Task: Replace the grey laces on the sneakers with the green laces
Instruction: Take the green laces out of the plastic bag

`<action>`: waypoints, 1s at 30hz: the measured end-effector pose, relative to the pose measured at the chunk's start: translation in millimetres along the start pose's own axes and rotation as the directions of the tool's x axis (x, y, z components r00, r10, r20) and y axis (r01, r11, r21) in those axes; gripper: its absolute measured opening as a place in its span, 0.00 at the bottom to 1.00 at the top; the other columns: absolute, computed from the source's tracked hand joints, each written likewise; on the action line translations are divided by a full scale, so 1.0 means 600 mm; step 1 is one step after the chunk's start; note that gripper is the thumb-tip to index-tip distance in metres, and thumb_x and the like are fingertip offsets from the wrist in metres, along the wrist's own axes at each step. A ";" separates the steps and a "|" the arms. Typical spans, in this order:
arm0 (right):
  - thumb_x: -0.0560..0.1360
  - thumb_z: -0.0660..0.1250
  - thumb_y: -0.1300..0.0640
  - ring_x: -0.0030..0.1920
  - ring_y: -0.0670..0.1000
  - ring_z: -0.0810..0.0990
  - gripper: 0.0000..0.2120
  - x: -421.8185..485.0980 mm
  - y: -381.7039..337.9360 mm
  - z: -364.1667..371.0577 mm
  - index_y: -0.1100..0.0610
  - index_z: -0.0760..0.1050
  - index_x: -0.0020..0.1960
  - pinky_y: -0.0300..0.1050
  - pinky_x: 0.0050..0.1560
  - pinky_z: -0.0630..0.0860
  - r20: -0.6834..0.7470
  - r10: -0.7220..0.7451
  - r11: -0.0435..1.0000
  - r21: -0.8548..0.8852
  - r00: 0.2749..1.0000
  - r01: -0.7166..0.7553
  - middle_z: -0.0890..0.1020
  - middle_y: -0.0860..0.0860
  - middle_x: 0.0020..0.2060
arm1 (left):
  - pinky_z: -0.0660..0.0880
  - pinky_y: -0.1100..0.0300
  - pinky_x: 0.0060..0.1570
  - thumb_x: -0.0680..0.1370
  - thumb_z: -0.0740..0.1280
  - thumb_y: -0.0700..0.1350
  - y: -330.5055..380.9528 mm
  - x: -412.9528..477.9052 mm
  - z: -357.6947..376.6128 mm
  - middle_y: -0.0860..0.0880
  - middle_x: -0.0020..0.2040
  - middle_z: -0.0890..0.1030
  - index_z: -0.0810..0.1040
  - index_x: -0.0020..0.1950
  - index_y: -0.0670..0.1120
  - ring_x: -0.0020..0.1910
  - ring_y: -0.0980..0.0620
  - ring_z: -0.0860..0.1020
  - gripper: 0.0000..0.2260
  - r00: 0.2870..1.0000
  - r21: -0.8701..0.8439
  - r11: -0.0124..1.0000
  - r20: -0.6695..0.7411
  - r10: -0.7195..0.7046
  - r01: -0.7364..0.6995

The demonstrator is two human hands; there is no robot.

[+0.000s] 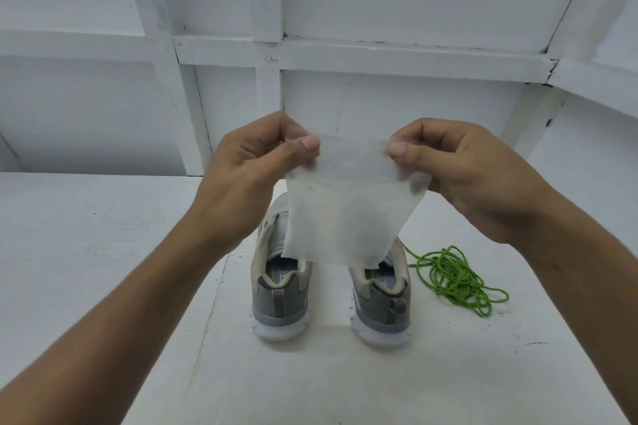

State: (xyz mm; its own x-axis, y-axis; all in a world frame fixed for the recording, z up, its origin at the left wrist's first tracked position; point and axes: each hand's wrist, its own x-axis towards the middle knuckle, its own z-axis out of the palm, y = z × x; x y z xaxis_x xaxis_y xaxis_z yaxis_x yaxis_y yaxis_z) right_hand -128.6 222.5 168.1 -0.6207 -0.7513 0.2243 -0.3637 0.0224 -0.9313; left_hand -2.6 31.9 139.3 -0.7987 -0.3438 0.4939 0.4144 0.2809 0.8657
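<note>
Seen from the head camera, a thin white sheet, seemingly a wipe, is held stretched at frame centre. Its upper corners are pinched between thumb and fingers of the left hand and the right hand, so each grip is closed on the sheet. Below it, a pair of grey sneakers is stood heels toward the viewer on the white bench; their fronts are hidden by the sheet, so the grey laces cannot be made out. The green laces are left in a loose tangle at lower right, just beside the right-hand shoe, below either grip and untouched. Relacing is judged not yet begun; the sheet must first be used or set down, then the grey laces unthreaded.
</note>
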 end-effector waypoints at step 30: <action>0.74 0.72 0.56 0.37 0.50 0.73 0.06 0.007 0.019 0.001 0.53 0.80 0.38 0.35 0.38 0.70 -0.149 -0.109 0.975 -0.208 0.983 0.077 0.78 0.68 0.41 | 0.67 0.79 0.37 0.61 0.72 0.61 0.056 0.063 -0.009 0.62 0.42 0.82 0.82 0.53 0.60 0.40 0.76 0.74 0.21 0.957 0.715 0.698 0.227 -0.182 -0.037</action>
State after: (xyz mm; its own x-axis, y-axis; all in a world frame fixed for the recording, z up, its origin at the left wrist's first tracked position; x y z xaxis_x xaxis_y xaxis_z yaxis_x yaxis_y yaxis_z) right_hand -134.9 219.1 158.1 -0.6741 -0.6422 0.3650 -0.5468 0.1017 -0.8310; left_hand -16.5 23.4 187.6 -0.9386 -0.1768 0.2962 0.0064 0.8497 0.5272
